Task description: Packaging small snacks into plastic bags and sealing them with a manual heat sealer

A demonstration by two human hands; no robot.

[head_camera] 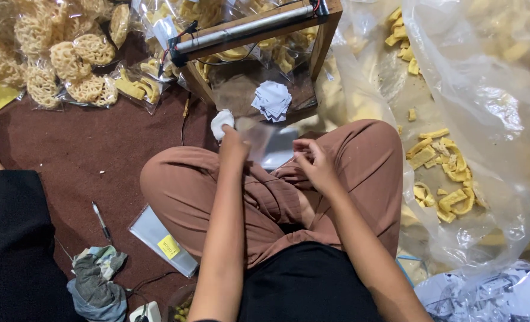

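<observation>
Left hand [234, 143]: closed on a clear plastic bag [256, 138], blurred, held above the lap. Right hand [314, 162]: fingers curled, just beside the bag; grip cannot be told. Nearby: white paper slips [272, 99] under a wooden-framed sealer [253, 27]

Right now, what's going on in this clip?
A person sits cross-legged on a dark red carpet. The left hand holds a small clear plastic bag up in front of the knees, next to a white wad; the right hand is at the bag's other edge. A wooden frame sealer stands ahead, and yellow crackers lie on plastic sheeting to the right.
</observation>
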